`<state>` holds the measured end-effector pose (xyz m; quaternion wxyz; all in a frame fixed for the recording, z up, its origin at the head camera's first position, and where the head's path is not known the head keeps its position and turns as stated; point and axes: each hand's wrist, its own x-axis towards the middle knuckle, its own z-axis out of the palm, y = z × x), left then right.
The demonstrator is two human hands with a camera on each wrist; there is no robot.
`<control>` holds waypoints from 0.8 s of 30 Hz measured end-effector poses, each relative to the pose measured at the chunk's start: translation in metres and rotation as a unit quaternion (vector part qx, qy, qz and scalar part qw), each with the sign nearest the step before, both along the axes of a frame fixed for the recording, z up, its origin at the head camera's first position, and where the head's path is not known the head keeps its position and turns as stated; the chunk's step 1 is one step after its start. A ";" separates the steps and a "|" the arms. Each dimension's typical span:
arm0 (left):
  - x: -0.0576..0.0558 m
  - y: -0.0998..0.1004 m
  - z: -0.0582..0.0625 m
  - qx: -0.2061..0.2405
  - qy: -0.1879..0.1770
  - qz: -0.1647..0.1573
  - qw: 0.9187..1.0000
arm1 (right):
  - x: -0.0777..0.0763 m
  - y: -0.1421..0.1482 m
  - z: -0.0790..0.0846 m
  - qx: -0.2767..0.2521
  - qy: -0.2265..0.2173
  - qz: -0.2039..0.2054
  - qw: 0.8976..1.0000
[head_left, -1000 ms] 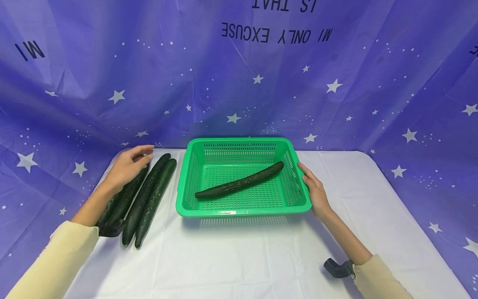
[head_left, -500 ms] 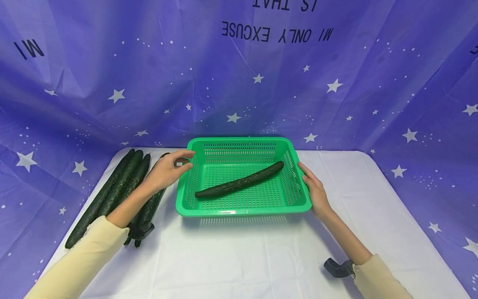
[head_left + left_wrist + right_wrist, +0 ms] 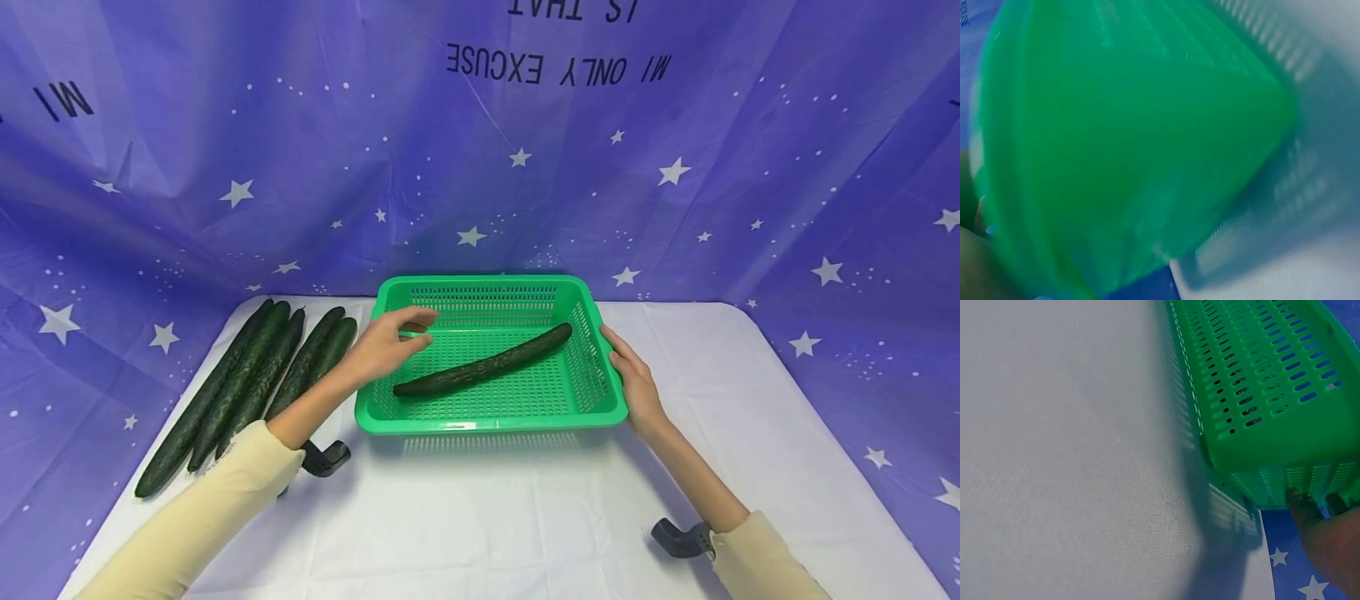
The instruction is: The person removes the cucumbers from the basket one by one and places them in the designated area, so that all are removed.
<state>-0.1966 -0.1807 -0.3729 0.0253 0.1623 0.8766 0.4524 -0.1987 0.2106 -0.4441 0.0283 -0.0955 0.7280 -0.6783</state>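
A green plastic basket [image 3: 491, 426] with slotted walls stands mid-table, one dark green cucumber [image 3: 483, 367] lying slantwise inside. My left hand [image 3: 384, 343] hovers above the basket's left side, fingers loosely bent and nothing between them. In the left wrist view the basket's wall [image 3: 1135, 137] fills most of the picture, blurred. At the basket's right end, my right hand [image 3: 636, 385] touches the rim and outer wall with fairly straight fingers. In the right wrist view, fingers [image 3: 1302, 509] rest against the end wall under the rim; the thumb cannot be made out.
Several more cucumbers [image 3: 232, 375] lie side by side at the table's left, partly behind the left forearm. A white cloth [image 3: 525, 517] covers the table. Behind it hangs a purple-blue curtain [image 3: 420, 167] with stars and lettering. Each wrist carries a dark camera mount [image 3: 682, 538].
My left hand has moved right, from over the cucumbers at the left to above the basket's left side. The right hand, the basket and its cucumber have stayed put.
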 end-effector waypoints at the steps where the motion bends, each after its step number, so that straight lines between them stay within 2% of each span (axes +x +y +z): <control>1: -0.001 0.005 -0.002 0.002 -0.005 -0.005 1.000 | 0.000 0.000 0.000 0.000 0.000 0.000 1.000; 10: -0.007 0.045 -0.023 0.043 -0.071 -0.049 0.995 | -0.001 0.000 -0.001 -0.005 -0.002 -0.002 1.000; 16: -0.013 0.060 -0.036 0.043 -0.104 -0.042 0.993 | -0.001 -0.001 -0.002 -0.007 -0.004 0.002 1.000; 19: -0.017 0.066 -0.040 0.033 -0.111 -0.040 0.993 | -0.001 -0.002 -0.001 -0.013 -0.004 0.006 1.000; 24: -0.018 0.076 -0.047 -0.034 -0.098 -0.051 0.993 | -0.001 0.000 -0.001 -0.013 -0.002 0.005 1.000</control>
